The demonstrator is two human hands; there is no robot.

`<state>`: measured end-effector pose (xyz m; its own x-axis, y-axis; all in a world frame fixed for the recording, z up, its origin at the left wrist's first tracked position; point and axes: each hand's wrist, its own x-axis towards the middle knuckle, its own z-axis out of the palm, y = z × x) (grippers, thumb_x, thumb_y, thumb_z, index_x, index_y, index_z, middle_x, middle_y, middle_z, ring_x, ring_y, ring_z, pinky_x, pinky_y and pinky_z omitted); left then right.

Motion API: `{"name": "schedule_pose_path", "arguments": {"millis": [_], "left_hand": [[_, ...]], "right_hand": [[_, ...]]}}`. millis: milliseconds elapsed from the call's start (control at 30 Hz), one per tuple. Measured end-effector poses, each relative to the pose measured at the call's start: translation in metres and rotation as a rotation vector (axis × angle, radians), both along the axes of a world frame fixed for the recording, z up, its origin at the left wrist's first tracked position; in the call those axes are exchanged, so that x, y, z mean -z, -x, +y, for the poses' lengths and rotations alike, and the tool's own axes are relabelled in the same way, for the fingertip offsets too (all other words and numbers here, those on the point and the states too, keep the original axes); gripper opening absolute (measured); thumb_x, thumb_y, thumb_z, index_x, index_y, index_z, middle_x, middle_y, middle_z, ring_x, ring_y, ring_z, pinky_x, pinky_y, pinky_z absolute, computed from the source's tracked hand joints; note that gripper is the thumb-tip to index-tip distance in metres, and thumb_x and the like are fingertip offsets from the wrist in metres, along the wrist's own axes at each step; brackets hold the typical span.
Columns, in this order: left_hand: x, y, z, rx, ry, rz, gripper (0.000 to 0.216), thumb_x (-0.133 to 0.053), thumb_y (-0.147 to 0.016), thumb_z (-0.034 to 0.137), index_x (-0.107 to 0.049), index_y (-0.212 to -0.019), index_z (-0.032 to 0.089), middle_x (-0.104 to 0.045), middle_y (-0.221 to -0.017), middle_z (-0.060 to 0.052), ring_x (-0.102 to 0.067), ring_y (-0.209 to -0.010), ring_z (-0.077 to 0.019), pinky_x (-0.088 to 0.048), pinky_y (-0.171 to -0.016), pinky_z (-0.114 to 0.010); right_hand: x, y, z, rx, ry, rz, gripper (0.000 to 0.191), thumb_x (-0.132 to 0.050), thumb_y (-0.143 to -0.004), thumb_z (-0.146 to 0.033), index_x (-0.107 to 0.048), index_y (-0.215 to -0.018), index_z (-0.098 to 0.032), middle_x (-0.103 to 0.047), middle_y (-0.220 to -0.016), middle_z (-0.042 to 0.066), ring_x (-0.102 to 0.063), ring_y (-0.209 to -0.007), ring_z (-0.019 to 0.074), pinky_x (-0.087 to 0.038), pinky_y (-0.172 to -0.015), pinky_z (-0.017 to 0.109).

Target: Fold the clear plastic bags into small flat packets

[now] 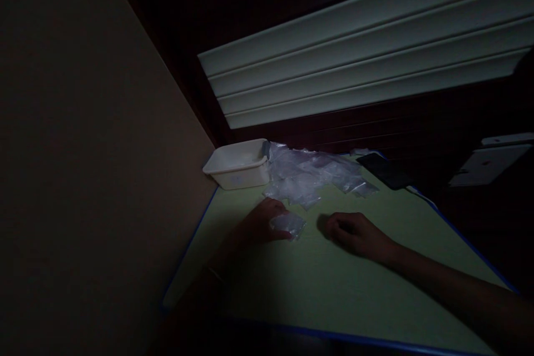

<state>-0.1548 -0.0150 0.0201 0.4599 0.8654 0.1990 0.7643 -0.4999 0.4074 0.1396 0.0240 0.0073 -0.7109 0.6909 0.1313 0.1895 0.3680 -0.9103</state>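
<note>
A small clear plastic bag [294, 226] lies between the thumb and fingers of my left hand [269, 220], low over the table. My right hand [359, 235] is to the right of it, apart from the bag, with fingers curled in and thumb near them. Whatever those fingers may hold is hidden. Beyond both hands spreads a loose pile of similar clear plastic bags [304, 175]. The dim light hides fine detail.
A white plastic basin [240, 178] stands at the table's back left, touching the pile. A dark phone [384, 171] with a white cable [421, 196] lies at the back right. The pale green table [292, 289] has a blue edge; a wall [104, 178] borders its left side.
</note>
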Motion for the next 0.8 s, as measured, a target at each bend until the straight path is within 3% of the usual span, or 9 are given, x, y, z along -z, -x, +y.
{"name": "schedule_pose_path", "arguments": {"millis": [100, 200, 467, 800], "left_hand": [[0.003, 0.002, -0.002, 0.095, -0.04, -0.007, 0.071, -0.079, -0.061, 0.056, -0.062, -0.12, 0.021, -0.059, -0.124, -0.013, -0.052, -0.113, -0.0279, -0.04, -0.1, -0.042], [0.006, 0.003, -0.003, 0.145, -0.068, -0.016, 0.065, -0.077, -0.066, 0.054, -0.062, -0.119, 0.021, -0.062, -0.123, -0.012, -0.053, -0.111, -0.0265, -0.041, -0.098, -0.042], [0.01, -0.007, -0.009, 0.09, -0.143, -0.027, 0.031, -0.067, -0.083, 0.04, -0.066, -0.108, 0.021, -0.068, -0.11, -0.008, -0.058, -0.103, -0.0221, -0.046, -0.091, -0.038], [0.013, -0.014, -0.008, 0.054, -0.17, 0.009, 0.023, -0.05, -0.094, 0.032, -0.068, -0.096, 0.018, -0.069, -0.1, -0.006, -0.059, -0.095, -0.0189, -0.046, -0.087, -0.035]], "right_hand": [[-0.001, 0.0, 0.0, 0.009, 0.028, -0.017, 0.035, -0.045, -0.093, -0.042, -0.058, -0.074, -0.016, -0.053, -0.066, 0.001, -0.045, -0.06, 0.0122, -0.036, -0.054, 0.025], [-0.001, 0.0, 0.0, 0.001, 0.044, -0.044, 0.035, -0.045, -0.093, -0.043, -0.058, -0.074, -0.016, -0.053, -0.066, 0.001, -0.045, -0.058, 0.0121, -0.036, -0.052, 0.025], [-0.002, -0.005, -0.001, 0.011, -0.027, -0.094, 0.033, -0.045, -0.093, -0.041, -0.059, -0.075, -0.017, -0.053, -0.067, 0.0, -0.046, -0.06, 0.0126, -0.037, -0.055, 0.026], [-0.011, -0.003, -0.005, -0.002, -0.005, -0.089, 0.031, -0.046, -0.092, -0.04, -0.057, -0.073, -0.017, -0.051, -0.066, -0.001, -0.044, -0.06, 0.012, -0.037, -0.055, 0.025]]}}
